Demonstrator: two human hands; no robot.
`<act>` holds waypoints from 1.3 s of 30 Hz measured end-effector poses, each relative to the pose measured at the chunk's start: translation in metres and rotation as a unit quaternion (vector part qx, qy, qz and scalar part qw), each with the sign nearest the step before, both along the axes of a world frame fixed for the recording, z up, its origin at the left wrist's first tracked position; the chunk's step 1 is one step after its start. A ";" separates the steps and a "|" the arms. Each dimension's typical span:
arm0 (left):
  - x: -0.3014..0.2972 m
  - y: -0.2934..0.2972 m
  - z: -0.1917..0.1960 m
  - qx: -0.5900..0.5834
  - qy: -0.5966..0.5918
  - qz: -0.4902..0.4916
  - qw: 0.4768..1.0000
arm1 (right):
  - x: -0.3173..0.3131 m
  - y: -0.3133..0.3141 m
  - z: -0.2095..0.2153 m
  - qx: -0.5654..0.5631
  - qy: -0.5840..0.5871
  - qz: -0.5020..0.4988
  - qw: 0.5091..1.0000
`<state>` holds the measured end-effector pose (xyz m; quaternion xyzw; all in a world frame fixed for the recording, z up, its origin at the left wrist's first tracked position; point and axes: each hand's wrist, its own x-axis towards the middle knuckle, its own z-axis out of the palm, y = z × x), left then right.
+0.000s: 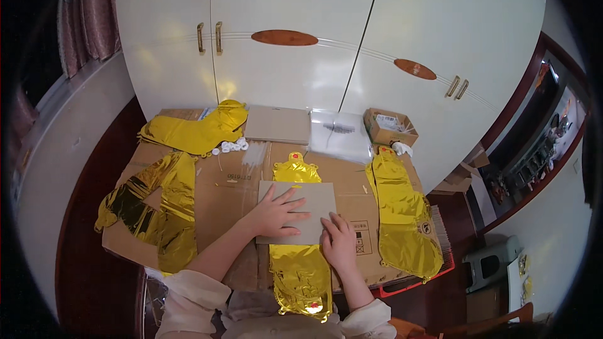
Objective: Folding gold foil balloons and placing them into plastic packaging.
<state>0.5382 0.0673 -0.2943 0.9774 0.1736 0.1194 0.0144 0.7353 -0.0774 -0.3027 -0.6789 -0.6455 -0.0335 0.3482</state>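
We face a glossy white cabinet, top centre
We see pinkish curtains at upper left, a dark-framed opening at right, a grey stool and reddish-brown floor at lower right

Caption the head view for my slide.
Left hand spread on a grey card, right hand at its edge, gold foil piece beneath.

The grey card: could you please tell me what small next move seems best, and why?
Probably fold the near end of the gold foil over the grey card: foil sticks out past its near and far edges, and the left hand lies on it, the right hand at its right edge.
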 end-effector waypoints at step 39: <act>0.000 0.003 -0.006 0.022 -0.010 -0.004 1.000 | 0.031 -0.097 0.041 -0.178 -0.089 0.288 0.937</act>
